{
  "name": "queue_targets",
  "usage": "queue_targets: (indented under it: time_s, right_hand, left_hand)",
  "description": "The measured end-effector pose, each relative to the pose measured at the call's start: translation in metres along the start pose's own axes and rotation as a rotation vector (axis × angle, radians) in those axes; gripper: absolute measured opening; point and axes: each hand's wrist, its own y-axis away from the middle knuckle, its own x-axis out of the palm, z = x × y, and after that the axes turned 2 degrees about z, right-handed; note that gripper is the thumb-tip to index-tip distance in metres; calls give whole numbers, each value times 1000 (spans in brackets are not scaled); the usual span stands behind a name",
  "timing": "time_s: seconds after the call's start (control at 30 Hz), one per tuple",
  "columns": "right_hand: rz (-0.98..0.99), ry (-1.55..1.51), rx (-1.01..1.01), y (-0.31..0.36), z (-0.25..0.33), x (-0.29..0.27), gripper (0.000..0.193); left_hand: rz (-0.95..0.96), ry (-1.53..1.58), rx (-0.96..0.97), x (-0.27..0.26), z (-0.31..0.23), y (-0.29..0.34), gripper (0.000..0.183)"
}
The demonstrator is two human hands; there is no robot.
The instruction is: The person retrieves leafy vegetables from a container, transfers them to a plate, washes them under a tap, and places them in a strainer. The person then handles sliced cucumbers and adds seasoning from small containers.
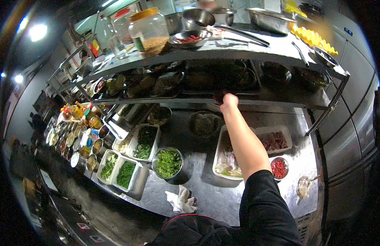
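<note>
My right arm, in a black sleeve, stretches up across the steel counter [194,160]. At the front edge of the dark lower shelf [186,99], my right hand [229,101] looks closed, its fingers mostly in shadow. A dark reddish patch lies against the fingers; what it is I cannot make out. Just behind the hand, the shelf bears trays [239,91] of dark food. Below my forearm stands a white tub [222,166] with pale sliced pieces in it. Beside it are a container of dark brown meat [275,141] and a bowl of chopped red peppers [279,168]. My left hand is out of view.
White tubs of chopped greens [126,174] and a round pot of leafy greens [168,163] stand left. A crumpled white cloth [182,199] lies near the front edge. Overhead, the upper shelf [222,49] bears jars, pans and bowls. A shelf post [329,107] rises at right.
</note>
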Motion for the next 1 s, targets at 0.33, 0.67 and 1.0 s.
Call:
queue_targets:
  time_s: [0.33,0.67,1.0]
  right_hand:
    - [8,145,-274,37,11,-36,10]
    - [131,243,-353,153,24,-119,9]
    - [235,291,-351,207,16,-130,13]
  left_hand:
    - [40,104,-196,35,199,0,36]
    - [-270,416,484,-33,53,-60,31]
    - [316,1111,598,-52,-335,-88,24]
